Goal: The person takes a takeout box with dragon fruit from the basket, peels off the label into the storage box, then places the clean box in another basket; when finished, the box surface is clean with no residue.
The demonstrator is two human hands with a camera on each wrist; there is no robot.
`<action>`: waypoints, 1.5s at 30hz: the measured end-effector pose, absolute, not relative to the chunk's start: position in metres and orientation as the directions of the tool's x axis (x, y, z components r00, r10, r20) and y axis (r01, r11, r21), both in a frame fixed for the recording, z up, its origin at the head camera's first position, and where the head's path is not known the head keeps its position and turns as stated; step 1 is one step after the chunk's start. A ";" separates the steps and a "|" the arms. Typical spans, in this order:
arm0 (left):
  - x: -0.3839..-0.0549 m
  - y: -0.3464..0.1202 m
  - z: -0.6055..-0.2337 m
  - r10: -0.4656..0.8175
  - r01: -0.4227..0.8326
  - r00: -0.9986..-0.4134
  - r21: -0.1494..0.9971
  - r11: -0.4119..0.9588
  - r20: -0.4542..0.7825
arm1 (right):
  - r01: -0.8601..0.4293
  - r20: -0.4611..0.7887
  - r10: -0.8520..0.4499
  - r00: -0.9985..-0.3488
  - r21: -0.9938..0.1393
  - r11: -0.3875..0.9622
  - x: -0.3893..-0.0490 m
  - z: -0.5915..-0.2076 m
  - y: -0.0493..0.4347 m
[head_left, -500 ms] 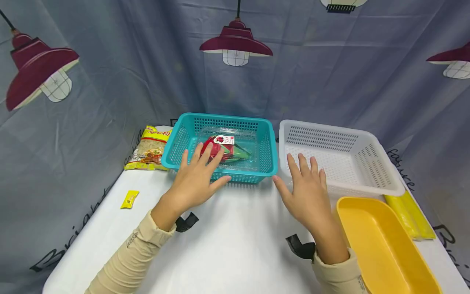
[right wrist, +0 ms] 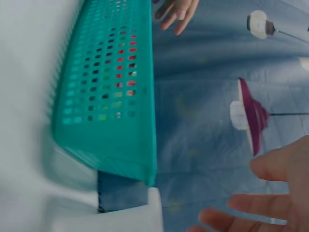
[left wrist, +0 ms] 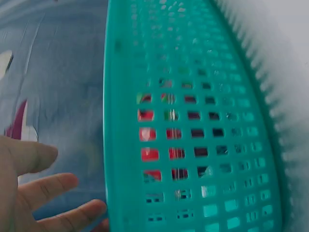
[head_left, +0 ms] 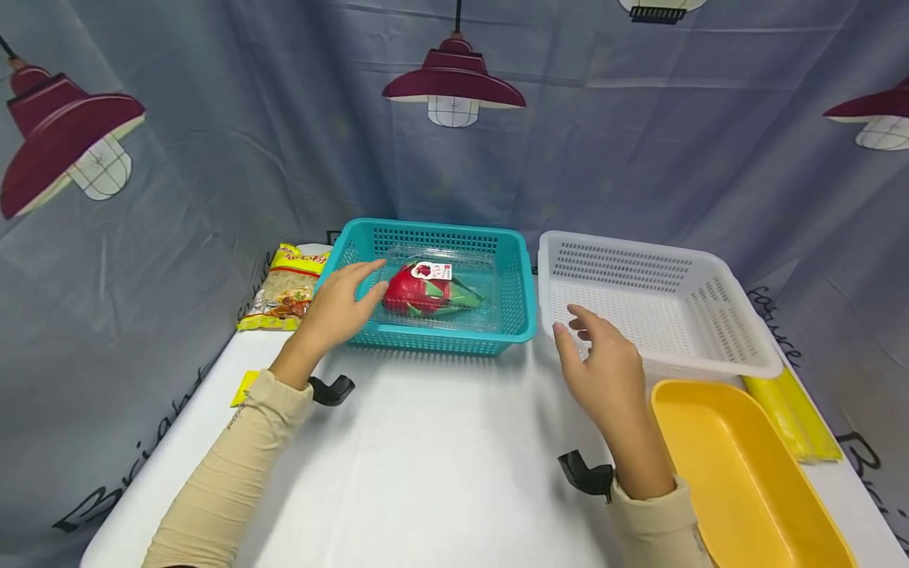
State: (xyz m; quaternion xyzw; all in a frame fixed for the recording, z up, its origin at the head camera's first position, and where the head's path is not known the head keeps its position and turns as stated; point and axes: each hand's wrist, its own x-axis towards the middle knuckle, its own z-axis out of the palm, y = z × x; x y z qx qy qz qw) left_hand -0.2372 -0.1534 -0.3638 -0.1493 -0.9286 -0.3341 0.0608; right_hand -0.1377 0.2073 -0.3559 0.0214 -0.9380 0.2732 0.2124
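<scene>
My left hand (head_left: 335, 306) is over the left front corner of a teal plastic basket (head_left: 433, 338), fingers extended and nothing in them. In the left wrist view its fingertips reach the basket's rim; contact is unclear. Inside the basket lies a clear plastic box (head_left: 472, 272) holding a red and green dragon fruit (head_left: 415, 292), with a white label (head_left: 432, 270) on it. My right hand (head_left: 609, 375) is in front of the white basket's left front corner, holding nothing, its fingers loosely bent.
Right of the teal basket stands a white basket (head_left: 738, 315). A yellow tray (head_left: 746, 457) and a yellow packet (head_left: 795, 414) lie at the right. On the left are a printed food bag (head_left: 284, 292) and a small yellow packet (head_left: 244, 386), partly covered by the sleeve. A grey curtain (head_left: 604, 142) surrounds the table.
My left hand has moved left, off the front of the fruit box to the teal basket's left corner. My right hand's spread fingers have drawn together and bent slightly.
</scene>
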 end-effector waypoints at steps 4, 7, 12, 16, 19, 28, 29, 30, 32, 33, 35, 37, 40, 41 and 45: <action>-0.255 -0.166 -0.368 0.192 0.243 -0.970 0.663 0.708 0.150 | -0.152 0.403 0.126 -0.906 -0.589 0.793 -0.145 -0.366 0.206; -0.264 -0.171 -0.371 0.178 0.194 -0.979 0.691 0.697 0.095 | -0.156 0.386 0.137 -0.912 -0.638 0.754 -0.148 -0.375 0.204; -0.274 -0.171 -0.373 0.121 0.210 -0.977 0.729 0.651 0.173 | -0.207 0.440 0.173 -0.881 -0.688 0.696 -0.147 -0.381 0.201; -0.275 -0.178 -0.369 -0.016 0.292 -0.921 0.716 0.634 0.390 | -0.237 0.462 0.166 -0.871 -0.692 0.682 -0.145 -0.385 0.196; -0.274 -0.194 -0.369 -0.053 0.250 -0.923 0.699 0.670 0.381 | -0.251 0.450 0.138 -0.882 -0.698 0.671 -0.148 -0.388 0.190; -0.278 -0.228 -0.401 -0.020 0.077 -0.994 0.795 0.601 0.110 | -0.271 0.416 0.086 -0.906 -0.722 0.637 -0.168 -0.379 0.174; -0.278 -0.229 -0.403 -0.014 0.081 -0.994 0.807 0.585 0.110 | -0.272 0.408 0.078 -0.909 -0.726 0.632 -0.172 -0.376 0.172; -0.278 -0.230 -0.406 -0.010 0.087 -0.994 0.822 0.563 0.111 | -0.268 0.397 0.070 -0.915 -0.731 0.628 -0.176 -0.375 0.172; -0.278 -0.231 -0.410 -0.010 0.090 -0.994 0.845 0.528 0.112 | -0.251 0.360 0.058 -0.931 -0.749 0.613 -0.183 -0.372 0.171; -0.278 -0.231 -0.413 -0.013 0.085 -0.994 0.863 0.497 0.105 | -0.237 0.335 0.054 -0.941 -0.763 0.601 -0.187 -0.371 0.170; -0.277 -0.230 -0.417 -0.029 0.070 -0.995 0.891 0.448 0.093 | -0.207 0.287 0.047 -0.957 -0.785 0.584 -0.194 -0.370 0.170; -0.276 -0.229 -0.420 -0.051 0.057 -0.995 0.914 0.401 0.085 | -0.181 0.248 0.042 -0.968 -0.800 0.572 -0.199 -0.368 0.168; -0.276 -0.227 -0.422 -0.082 0.053 -0.993 0.942 0.331 0.085 | -0.157 0.217 0.039 -0.975 -0.808 0.568 -0.205 -0.367 0.166; -0.275 -0.226 -0.423 -0.093 0.054 -0.992 0.949 0.309 0.087 | -0.151 0.210 0.039 -0.977 -0.809 0.568 -0.206 -0.366 0.165; -0.274 -0.223 -0.423 -0.111 0.052 -0.991 0.972 0.231 0.079 | -0.133 0.189 0.038 -0.981 -0.804 0.579 -0.211 -0.366 0.162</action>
